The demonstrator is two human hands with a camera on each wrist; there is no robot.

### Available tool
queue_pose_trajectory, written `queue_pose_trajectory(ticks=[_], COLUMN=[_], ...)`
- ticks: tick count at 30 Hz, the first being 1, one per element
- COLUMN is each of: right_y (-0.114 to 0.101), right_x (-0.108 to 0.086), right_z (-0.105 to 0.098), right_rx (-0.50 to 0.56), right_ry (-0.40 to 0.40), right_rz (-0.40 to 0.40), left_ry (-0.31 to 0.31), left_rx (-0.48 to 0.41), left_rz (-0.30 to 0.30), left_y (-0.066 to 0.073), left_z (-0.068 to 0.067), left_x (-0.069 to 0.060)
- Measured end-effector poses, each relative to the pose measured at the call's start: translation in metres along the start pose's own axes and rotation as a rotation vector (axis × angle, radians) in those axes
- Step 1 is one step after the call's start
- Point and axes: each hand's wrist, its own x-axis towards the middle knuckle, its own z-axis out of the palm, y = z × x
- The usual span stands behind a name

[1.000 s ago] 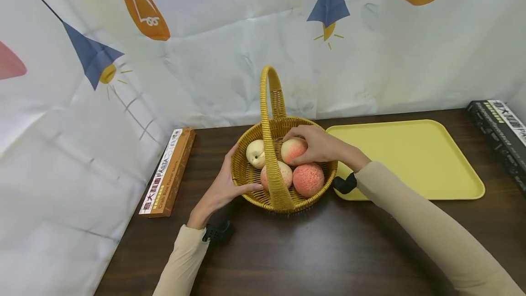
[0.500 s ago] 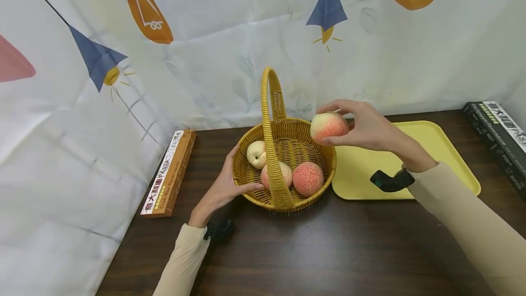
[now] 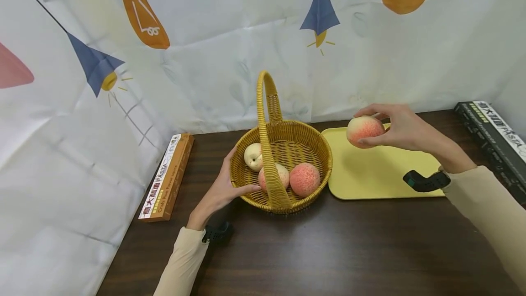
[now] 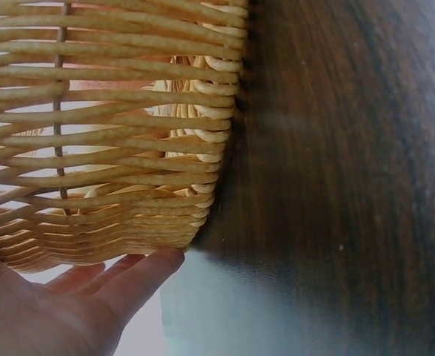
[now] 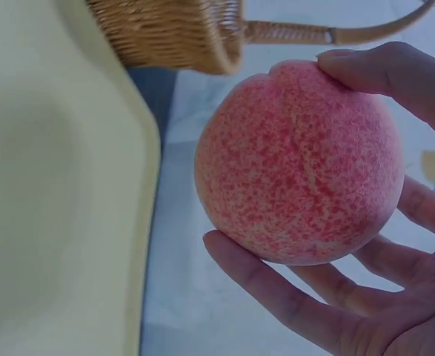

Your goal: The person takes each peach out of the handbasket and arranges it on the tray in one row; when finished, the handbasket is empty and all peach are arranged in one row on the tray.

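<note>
A: A white cloth printed with orange bulbs is hung beyond the left hand and the right hand; the dark tabletop is spread below them. How are they engaged?

B: By the right hand a red-and-cream peach is gripped between thumb and fingers, lifted clear of the yellow tray beneath. By the left hand the wicker basket is clasped: the thumb is laid over its rim, and the fingers are rested against its outside. The two hands are set well apart.

A: What is contained in the basket?

B: Three peaches are seen between the hands: a pale one near the left hand, another partly hidden by the handle, and a red one nearest the right hand.

A: And farther out?

B: An orange pasta box is placed left of the left hand; a dark box is placed beyond the right hand, to its right.
</note>
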Motion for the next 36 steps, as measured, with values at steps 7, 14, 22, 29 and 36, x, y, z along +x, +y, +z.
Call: queue_pose_trajectory(ticks=[7,14,22,29,36], right_y=[0.024,0.035,0.044,0.043,0.039], right_x=[0.003,0.009,0.013,0.013,0.013], right_z=[0.012,0.03,0.049,0.061,0.065], right_rx=[-0.005,-0.03,-0.004,0.017,0.013], right_ry=[-0.094,-0.232,-0.188,-0.135,-0.109], right_rz=[-0.015,-0.045,-0.097,-0.165,-0.208], left_ry=[-0.008,-0.005,-0.004,-0.003,-0.004], left_rx=[-0.005,-0.015,-0.014,-0.008,-0.016], left_rz=[0.012,0.015,0.009,0.006,0.008], left_y=[-0.001,-0.004,-0.005,-0.005,-0.004], left_z=[0.0,0.002,0.002,0.0,0.001], left_x=[0.001,-0.001,-0.002,0.001,0.0])
